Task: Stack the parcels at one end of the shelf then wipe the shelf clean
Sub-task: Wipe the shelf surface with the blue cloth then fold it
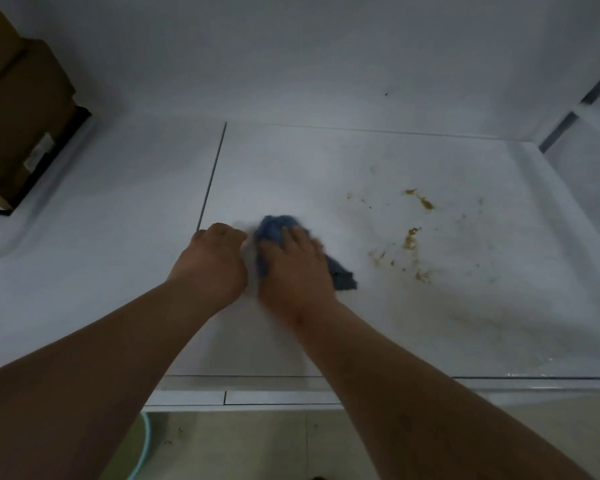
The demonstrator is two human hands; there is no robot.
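A blue cloth (pixel 274 226) lies on the white shelf (pixel 361 323) near its middle. My right hand (pixel 297 268) presses down on the cloth with fingers spread over it; the hand is blurred. Just to its left, my left hand (pixel 212 261) rests on the shelf with its fingers curled into a fist and nothing visible in it. Brown cardboard parcels (pixel 18 109) are stacked at the far left end of the shelf. Yellow-brown stains (pixel 411 237) are scattered on the shelf to the right of the cloth.
A thin dark seam (pixel 212 174) runs across the shelf just left of my hands. The white back wall (pixel 291 57) rises behind. A side frame with dark bars (pixel 565 126) closes the right end. Tiled floor (pixel 257 445) shows below the shelf's front edge.
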